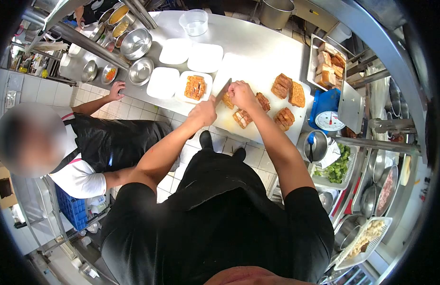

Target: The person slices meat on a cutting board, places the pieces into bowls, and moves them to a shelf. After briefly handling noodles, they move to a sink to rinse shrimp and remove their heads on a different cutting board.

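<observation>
My left hand (203, 114) is closed round the handle of a knife (223, 90), its blade pointing up and to the right. Beside the blade, my right hand (242, 96) has its fingers curled in; what they grip, if anything, is hidden. A small piece of crispy roast pork (227, 100) lies just under that hand, on the white cutting board (263, 71). Several cut blocks of roast pork (284, 118) sit on the board, to the right and in front of my hands. Left of the knife, a white square plate (208, 81) bears sliced pork (195, 88).
More white plates (164, 82), metal bowls (136, 43) and a clear tub (194, 23) stand on the steel table. At right are a pork tray (311, 61), a blue scale (320, 102) and a basket of greens (339, 166). A co-worker (118, 145) stands close at left.
</observation>
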{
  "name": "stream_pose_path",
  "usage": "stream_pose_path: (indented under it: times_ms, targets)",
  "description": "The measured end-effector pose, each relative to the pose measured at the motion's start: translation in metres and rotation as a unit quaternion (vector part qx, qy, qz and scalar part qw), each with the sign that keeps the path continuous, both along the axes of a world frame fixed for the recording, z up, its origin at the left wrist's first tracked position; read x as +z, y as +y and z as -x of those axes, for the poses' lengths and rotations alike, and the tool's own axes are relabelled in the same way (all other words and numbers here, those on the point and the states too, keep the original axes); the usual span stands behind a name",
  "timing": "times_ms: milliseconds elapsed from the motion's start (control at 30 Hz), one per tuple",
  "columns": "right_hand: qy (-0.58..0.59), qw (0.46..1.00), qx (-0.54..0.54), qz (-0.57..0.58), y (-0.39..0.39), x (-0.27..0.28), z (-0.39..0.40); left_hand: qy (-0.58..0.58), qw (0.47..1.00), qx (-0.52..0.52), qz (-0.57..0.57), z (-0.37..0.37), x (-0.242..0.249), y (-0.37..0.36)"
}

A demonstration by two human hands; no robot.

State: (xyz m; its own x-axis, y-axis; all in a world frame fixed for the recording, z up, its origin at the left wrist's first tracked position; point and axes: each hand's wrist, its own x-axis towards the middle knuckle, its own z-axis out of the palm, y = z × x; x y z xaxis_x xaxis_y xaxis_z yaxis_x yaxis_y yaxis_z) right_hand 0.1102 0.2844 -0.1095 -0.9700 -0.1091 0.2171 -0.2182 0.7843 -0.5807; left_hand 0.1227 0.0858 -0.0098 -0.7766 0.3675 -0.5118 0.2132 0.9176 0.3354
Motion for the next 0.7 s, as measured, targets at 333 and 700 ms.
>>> stream_pose_path:
  times_ms: [333,700]
  targets:
    - [-0.045,0.999,0.016,-0.013,-0.001,0.018,-0.008,0.020,0.998,0.007,-0.057,0.018,-0.033,0.011]
    - [-0.138,0.974,0.044,-0.171,0.001,0.042,-0.010,0.017,0.977,0.026,-0.210,0.030,-0.063,0.014]
